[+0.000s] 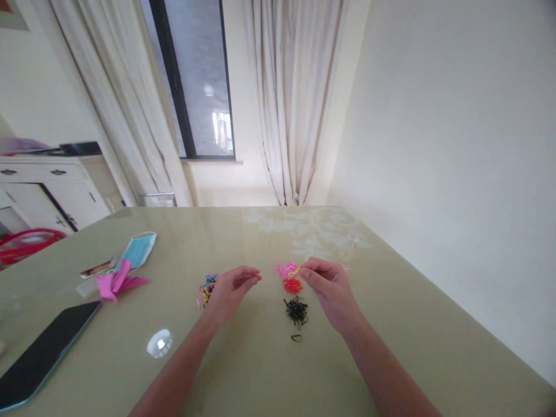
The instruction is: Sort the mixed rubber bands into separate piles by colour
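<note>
My right hand [330,285] pinches a yellow rubber band [294,271] between thumb and forefinger. Below and beside its fingertips lie a pink pile of small rubber bands [284,269] and a red pile of bands [292,286]. Nearer to me is a black pile of bands [297,311], with one loose black band [296,338] in front of it. My left hand [237,288] hovers over the table, its fingers loosely curved, with nothing visible between thumb and fingertips. It partly hides a mixed-colour pile of bands [207,288] on its left.
On the left of the glossy table [247,370] lie a dark phone [50,350], a pink folded paper shape [119,282], a blue face mask [138,250] and a small clear round object [159,343]. A wall [456,174] runs along the right edge.
</note>
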